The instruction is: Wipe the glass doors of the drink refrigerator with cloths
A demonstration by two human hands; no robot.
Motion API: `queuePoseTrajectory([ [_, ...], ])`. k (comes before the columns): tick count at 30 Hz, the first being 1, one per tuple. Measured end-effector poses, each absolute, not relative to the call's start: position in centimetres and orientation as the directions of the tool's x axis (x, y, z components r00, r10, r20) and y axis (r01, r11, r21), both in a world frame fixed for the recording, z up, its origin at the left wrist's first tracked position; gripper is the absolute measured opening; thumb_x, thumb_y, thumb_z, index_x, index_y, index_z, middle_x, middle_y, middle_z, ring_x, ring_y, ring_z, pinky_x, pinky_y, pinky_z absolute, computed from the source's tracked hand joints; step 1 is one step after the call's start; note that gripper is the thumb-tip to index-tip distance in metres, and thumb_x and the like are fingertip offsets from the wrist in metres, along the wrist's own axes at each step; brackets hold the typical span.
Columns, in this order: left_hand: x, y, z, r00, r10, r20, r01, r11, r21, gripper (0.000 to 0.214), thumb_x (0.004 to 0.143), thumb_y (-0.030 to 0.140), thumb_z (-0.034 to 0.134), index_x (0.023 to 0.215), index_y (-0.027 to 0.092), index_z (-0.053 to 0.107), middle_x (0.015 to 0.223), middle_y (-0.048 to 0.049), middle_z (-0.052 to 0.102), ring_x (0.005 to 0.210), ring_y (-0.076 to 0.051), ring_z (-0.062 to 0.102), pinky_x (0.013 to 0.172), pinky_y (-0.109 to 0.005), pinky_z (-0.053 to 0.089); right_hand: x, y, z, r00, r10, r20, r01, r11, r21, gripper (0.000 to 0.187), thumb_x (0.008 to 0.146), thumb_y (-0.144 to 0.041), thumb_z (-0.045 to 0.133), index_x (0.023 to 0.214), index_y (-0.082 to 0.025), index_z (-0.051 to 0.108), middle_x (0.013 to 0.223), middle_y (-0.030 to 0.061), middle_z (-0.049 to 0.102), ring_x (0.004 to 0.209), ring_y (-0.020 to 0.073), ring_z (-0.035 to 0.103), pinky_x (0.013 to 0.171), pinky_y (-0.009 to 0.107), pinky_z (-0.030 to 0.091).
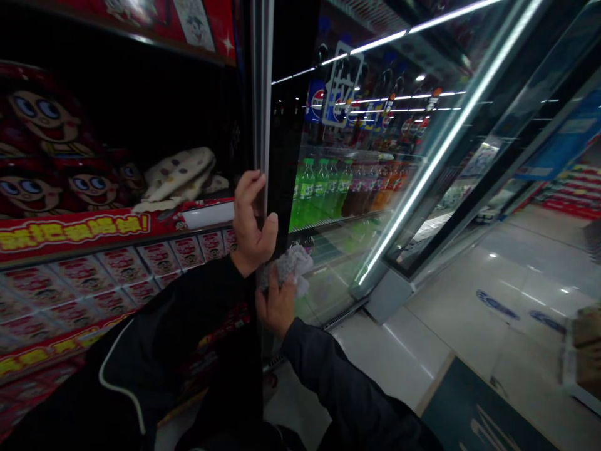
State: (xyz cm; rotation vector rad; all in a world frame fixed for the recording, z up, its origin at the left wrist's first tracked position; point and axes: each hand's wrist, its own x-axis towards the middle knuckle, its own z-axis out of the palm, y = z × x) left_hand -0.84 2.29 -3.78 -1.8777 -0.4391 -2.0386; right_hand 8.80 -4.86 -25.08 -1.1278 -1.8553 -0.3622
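Observation:
My left hand is curled at the metal-trimmed edge of a glass cooler door, its thumb apart from the fingers. Just below it, my right hand presses a crumpled grey cloth against the lower part of the door, by the dark frame. Green bottles and darker and orange drinks show in the glass; whether they are behind it or reflected I cannot tell. A white sign outline appears higher up on the pane.
Left of the door, shelves hold red cartoon-face packs and rows of small boxes. A pale spotted cloth item lies on the upper shelf. At right are a tiled floor, a dark mat and a bright light strip.

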Motion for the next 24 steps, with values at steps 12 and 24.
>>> queuePoseTrajectory([
  [12, -1.2, 2.3, -3.9, -0.064, -0.037, 0.997, 0.466, -0.885, -0.003, 0.062, 0.108, 0.053, 0.058, 0.166, 0.032, 0.048, 0.166, -0.0092, 0.051, 0.158, -0.033, 0.052, 0.129, -0.052, 0.049, 31.0, 5.3, -19.2, -0.276, 0.524, 0.806, 0.775, 0.617, -0.135, 0.047, 0.104, -0.039, 0.055, 0.144, -0.028, 0.077, 0.162, 0.0169, 0.063, 0.157, 0.0367, 0.054, 0.133, 0.069, 0.039],
  [24, -0.7, 1.3, -3.5, -0.049, -0.017, 0.999, 0.507, -0.862, 0.01, 0.059, 0.112, 0.053, 0.052, 0.166, 0.029, 0.044, 0.165, -0.0137, 0.052, 0.153, -0.035, 0.057, 0.124, -0.056, 0.054, 36.4, 8.0, -12.7, 0.294, 0.758, 0.583, 0.706, 0.239, -0.667, 0.105, 0.1, -0.084, 0.006, 0.175, -0.017, 0.037, 0.172, 0.0261, 0.048, 0.164, 0.0424, 0.044, 0.132, 0.075, 0.035],
])
